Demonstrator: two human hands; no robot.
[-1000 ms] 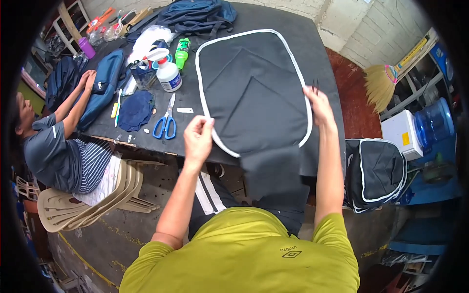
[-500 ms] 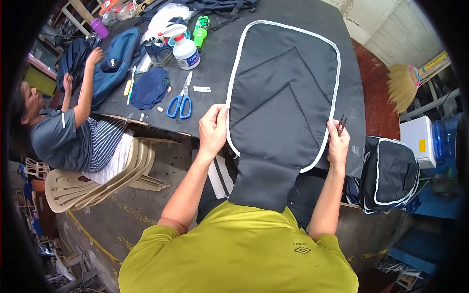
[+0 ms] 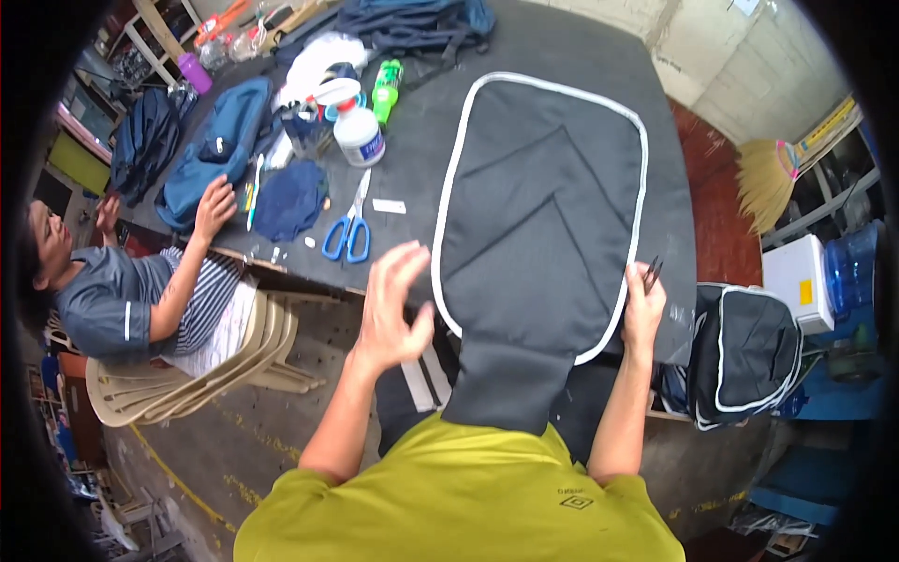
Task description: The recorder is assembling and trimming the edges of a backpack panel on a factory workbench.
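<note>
Panel of dark quilted fabric (image 3: 548,234) with white piping lies flat on the dark worktable (image 3: 599,56), its narrow lower end hanging over the near edge toward the person in the yellow shirt. Left hand (image 3: 391,304) hovers just off the panel's left edge, fingers spread and holding nothing. Right hand (image 3: 644,304) rests at the panel's lower right edge and pinches a small dark tool (image 3: 652,272), probably snips or tweezers; its exact kind cannot be told. The step in hand appears to be trimming or inspecting the piped edge. A next move would call for the free hand to steady the fabric beside the tool before any cut or pull.

Containers: a white bottle (image 3: 359,136) and a green bottle (image 3: 384,86) stand upright beyond the blue scissors (image 3: 348,234); their contents cannot be seen. A finished black bag (image 3: 744,356) stands closed at the table's right end, beside a blue water jug (image 3: 850,272).
</note>
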